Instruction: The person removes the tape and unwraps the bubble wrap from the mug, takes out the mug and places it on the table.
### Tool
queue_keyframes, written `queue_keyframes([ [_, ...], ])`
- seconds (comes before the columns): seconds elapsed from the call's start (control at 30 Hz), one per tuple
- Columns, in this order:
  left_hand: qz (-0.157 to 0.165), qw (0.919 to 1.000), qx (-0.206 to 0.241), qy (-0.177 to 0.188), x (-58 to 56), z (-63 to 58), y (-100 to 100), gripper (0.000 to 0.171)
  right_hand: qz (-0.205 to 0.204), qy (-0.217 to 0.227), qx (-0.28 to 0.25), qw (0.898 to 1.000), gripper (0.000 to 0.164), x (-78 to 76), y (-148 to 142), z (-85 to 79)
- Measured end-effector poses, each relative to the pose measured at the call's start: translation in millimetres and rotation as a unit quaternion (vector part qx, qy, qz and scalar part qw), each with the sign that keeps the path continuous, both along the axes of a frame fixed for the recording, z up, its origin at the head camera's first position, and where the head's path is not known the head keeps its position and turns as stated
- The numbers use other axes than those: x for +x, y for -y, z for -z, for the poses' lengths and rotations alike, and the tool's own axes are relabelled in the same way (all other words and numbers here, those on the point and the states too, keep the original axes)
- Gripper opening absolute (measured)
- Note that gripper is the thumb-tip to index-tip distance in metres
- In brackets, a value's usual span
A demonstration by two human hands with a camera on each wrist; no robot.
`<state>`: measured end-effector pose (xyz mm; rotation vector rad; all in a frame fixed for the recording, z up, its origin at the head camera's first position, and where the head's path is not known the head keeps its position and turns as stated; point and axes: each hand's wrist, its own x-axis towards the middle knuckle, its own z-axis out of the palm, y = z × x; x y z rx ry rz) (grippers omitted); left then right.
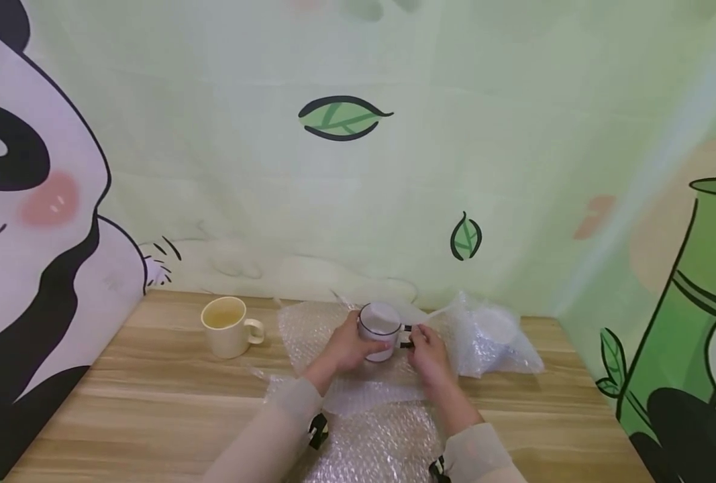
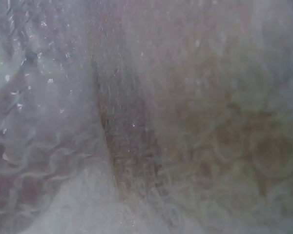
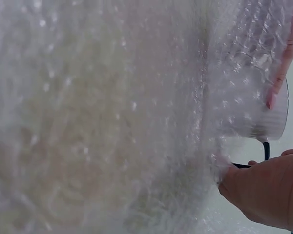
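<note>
A white mug (image 1: 382, 325) with a dark rim and a black handle stands upright over bubble wrap (image 1: 388, 443) in the head view. Curled round the mug's left side is my left hand (image 1: 350, 345), its thumb across the front. My right hand (image 1: 428, 352) pinches the black handle on the right side. In the right wrist view the mug (image 3: 276, 117) shows partly behind bubble wrap (image 3: 244, 73), with the right hand (image 3: 263, 190) at its handle. Bubble wrap (image 2: 185, 97) fills the left wrist view and hides that hand.
A cream mug (image 1: 226, 335) stands on the left of the wooden table (image 1: 152, 402), its handle facing right. At the right lies a bubble-wrapped bundle (image 1: 496, 339). A printed cloth (image 1: 243, 168) with a panda and leaves hangs behind the table.
</note>
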<state>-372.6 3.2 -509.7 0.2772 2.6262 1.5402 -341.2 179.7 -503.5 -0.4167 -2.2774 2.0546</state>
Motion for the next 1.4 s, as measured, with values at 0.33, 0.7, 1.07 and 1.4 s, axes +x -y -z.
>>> queue_keyframes([
  [0.33, 0.020, 0.9993, -0.030, -0.011, 4.0, 11.0, -5.9, 0.088, 0.025, -0.001, -0.039, 0.999, 0.049, 3.3, -5.8, 12.3],
  [0.7, 0.021, 0.9985, -0.047, -0.018, 7.1, 8.1, -4.0, 0.087, 0.013, 0.010, -0.063, 0.998, 0.051, 1.8, -8.3, 14.7],
  [1.07, 0.011, 0.9985, -0.044, -0.030, 6.6, 6.7, -2.3, 0.086, -0.010, 0.007, -0.084, 0.996, 0.054, -1.9, -8.6, 20.3],
  [1.4, 0.007, 0.9991, -0.013, -0.040, 6.6, 10.2, -2.9, 0.085, -0.026, 0.010, -0.090, 0.996, 0.052, -3.4, -6.6, 19.1],
])
